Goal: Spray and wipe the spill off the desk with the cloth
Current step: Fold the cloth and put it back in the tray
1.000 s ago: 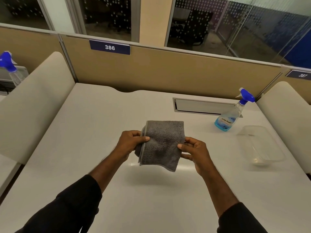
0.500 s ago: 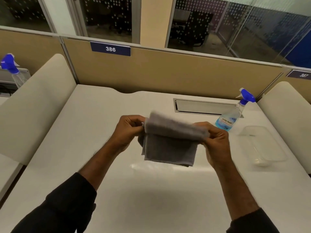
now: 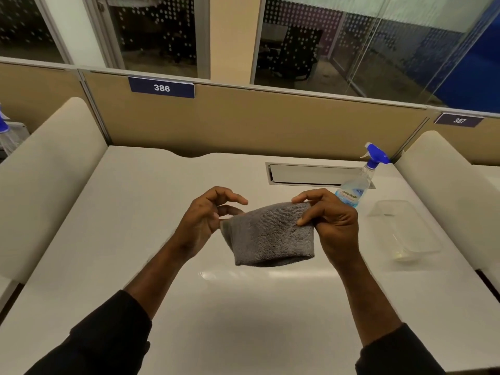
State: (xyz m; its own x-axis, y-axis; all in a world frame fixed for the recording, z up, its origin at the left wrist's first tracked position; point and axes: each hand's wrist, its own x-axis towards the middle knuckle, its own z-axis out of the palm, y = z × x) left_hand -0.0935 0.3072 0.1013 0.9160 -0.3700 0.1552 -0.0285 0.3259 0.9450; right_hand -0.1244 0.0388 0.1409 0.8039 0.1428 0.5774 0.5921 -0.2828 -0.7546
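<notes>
A folded grey cloth point(image 3: 270, 236) hangs in the air above the middle of the white desk point(image 3: 135, 226). My right hand point(image 3: 330, 226) pinches its upper right corner. My left hand point(image 3: 205, 220) touches the cloth's left corner with thumb and a finger, its other fingers spread. A thin wet sheen point(image 3: 270, 276) glints on the desk just below the cloth. A clear spray bottle point(image 3: 357, 188) with blue liquid and a blue trigger stands at the back right, behind my right hand.
An empty clear plastic container point(image 3: 405, 234) lies right of the bottle. A recessed cable flap point(image 3: 311, 174) sits near the back partition. Padded cream dividers point(image 3: 43, 180) flank the desk on both sides. Another spray bottle point(image 3: 5, 133) stands at the far left.
The cloth has been folded over and lifted; both hands rose and moved apart, and my left hand's fingers have loosened on the left corner.
</notes>
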